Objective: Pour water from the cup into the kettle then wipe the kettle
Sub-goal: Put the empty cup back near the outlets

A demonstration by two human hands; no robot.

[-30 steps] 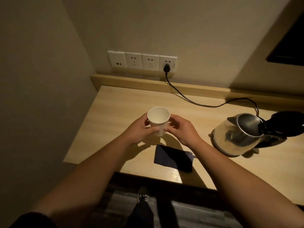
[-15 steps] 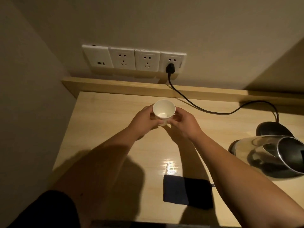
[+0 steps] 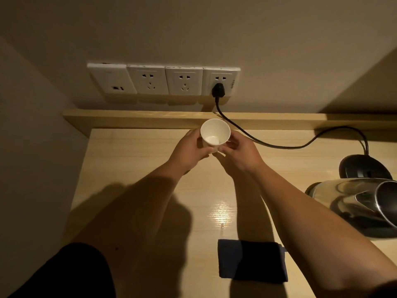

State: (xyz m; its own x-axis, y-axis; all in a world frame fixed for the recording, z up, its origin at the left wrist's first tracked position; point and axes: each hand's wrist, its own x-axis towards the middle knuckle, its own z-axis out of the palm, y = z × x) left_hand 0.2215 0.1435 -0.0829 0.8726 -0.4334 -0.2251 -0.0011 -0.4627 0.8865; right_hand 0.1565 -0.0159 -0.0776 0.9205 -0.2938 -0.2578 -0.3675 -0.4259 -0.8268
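Observation:
A white paper cup (image 3: 215, 132) is held upright above the back of the wooden desk (image 3: 137, 164), with a little water showing at its bottom. My left hand (image 3: 189, 152) grips it from the left and my right hand (image 3: 238, 157) from the right, fingertips meeting under its base. The steel kettle (image 3: 356, 201) stands at the right edge with its lid open, partly cut off by the frame. A dark folded cloth (image 3: 251, 261) lies flat near the desk's front edge, below my right forearm.
A row of white wall sockets (image 3: 163, 80) sits above a wooden ledge (image 3: 129, 119). A black plug (image 3: 218, 91) and cord (image 3: 279, 145) run right to the kettle's black base (image 3: 363, 167). Walls close in on the left and behind.
My view has moved closer to the desk and tipped down. Both hands have carried the cup farther back toward the ledge, still gripping it. Kettle and cloth have not moved.

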